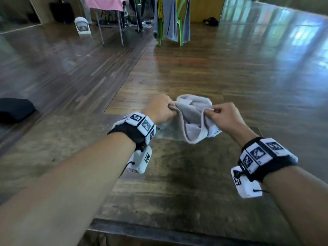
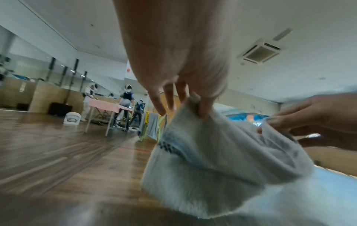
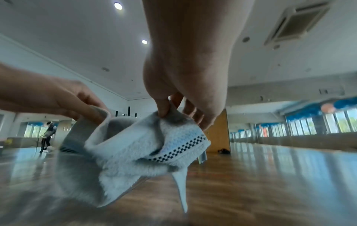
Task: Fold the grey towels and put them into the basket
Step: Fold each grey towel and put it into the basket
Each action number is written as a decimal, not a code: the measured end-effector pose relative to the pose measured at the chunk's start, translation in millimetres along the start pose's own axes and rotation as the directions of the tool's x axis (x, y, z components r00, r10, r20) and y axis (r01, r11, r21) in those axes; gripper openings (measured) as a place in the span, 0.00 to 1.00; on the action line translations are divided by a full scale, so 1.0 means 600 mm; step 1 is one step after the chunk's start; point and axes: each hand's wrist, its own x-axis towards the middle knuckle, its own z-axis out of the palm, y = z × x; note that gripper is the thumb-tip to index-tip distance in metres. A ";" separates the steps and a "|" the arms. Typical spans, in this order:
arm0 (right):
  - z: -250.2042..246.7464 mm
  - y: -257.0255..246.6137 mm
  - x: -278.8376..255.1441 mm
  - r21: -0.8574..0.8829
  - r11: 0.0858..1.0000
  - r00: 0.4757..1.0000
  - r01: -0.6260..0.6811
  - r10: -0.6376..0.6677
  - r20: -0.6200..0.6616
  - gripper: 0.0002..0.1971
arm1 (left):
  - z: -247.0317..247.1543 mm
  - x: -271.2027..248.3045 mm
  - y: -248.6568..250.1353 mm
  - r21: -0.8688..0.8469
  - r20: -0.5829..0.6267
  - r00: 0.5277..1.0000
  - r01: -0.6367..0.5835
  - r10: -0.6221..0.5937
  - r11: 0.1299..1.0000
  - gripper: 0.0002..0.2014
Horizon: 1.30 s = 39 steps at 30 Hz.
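Observation:
A small grey towel [image 1: 192, 119] with a dark checked band hangs crumpled between my two hands, its lower folds on or just above the wooden table [image 1: 177, 183]. My left hand [image 1: 162, 109] pinches its left edge between thumb and fingers. My right hand [image 1: 221, 113] pinches the right edge. In the left wrist view the towel [image 2: 212, 160] droops from my left hand [image 2: 189, 97], with the other hand [image 2: 309, 122] at the right. The right wrist view shows the towel [image 3: 139, 146] gripped by my right hand [image 3: 173, 107]. No basket is in view.
More grey towels [image 1: 170, 20] hang over a green chair at the far end of the room. A table with a pink cloth [image 1: 106, 4] stands at the back left, with people around it. A black object [image 1: 16, 109] lies at the left. Wooden floor surrounds the table.

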 end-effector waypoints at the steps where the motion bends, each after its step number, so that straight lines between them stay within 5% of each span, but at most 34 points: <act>1: -0.017 -0.013 0.035 -0.032 0.999 0.997 0.030 -0.033 -0.074 0.13 | -0.017 0.026 -0.012 0.017 -0.113 0.993 0.016 -0.014 1.000 0.14; 3: -0.047 -0.027 0.092 -0.060 0.997 0.972 0.047 -0.059 -0.227 0.13 | -0.051 0.060 -0.036 0.044 -0.330 0.941 0.100 -0.080 0.994 0.10; 6: -0.085 -0.027 0.145 -0.036 0.999 0.918 -0.013 -0.003 -0.397 0.13 | -0.099 0.079 -0.086 -0.060 -0.550 0.795 0.271 -0.258 0.961 0.10; 10: -0.083 -0.028 0.175 0.058 0.998 0.918 0.019 0.006 -0.398 0.13 | -0.119 0.074 -0.106 -0.371 -0.468 0.780 0.252 -0.415 0.894 0.06; 13: -0.062 -0.032 0.180 0.287 0.957 0.941 -0.047 0.139 -0.308 0.09 | -0.112 0.065 -0.094 -0.686 -0.321 0.785 0.193 -0.530 0.702 0.06; 17: -0.045 -0.034 0.173 0.426 0.902 0.959 -0.070 0.178 -0.219 0.05 | -0.109 0.062 -0.099 -0.809 -0.249 0.762 0.175 -0.597 0.561 0.04; 23: -0.058 -0.027 0.139 0.367 0.930 0.959 0.015 0.090 -0.267 0.09 | -0.134 0.028 -0.101 -0.574 -0.427 0.773 0.168 -0.468 0.801 0.04; 29: -0.063 -0.018 0.037 0.329 0.938 0.934 0.112 0.014 -0.356 0.05 | -0.131 -0.053 -0.090 -0.322 -0.523 0.794 0.154 -0.312 0.934 0.05; 35: -0.064 -0.003 -0.108 0.217 0.967 0.926 0.133 -0.043 -0.376 0.08 | -0.108 -0.171 -0.064 -0.311 -0.423 0.865 0.142 -0.271 0.940 0.05; 39: -0.045 0.034 -0.205 0.171 0.982 0.968 0.082 -0.037 -0.250 0.07 | -0.080 -0.252 -0.063 -0.373 -0.243 0.910 0.233 -0.337 0.898 0.06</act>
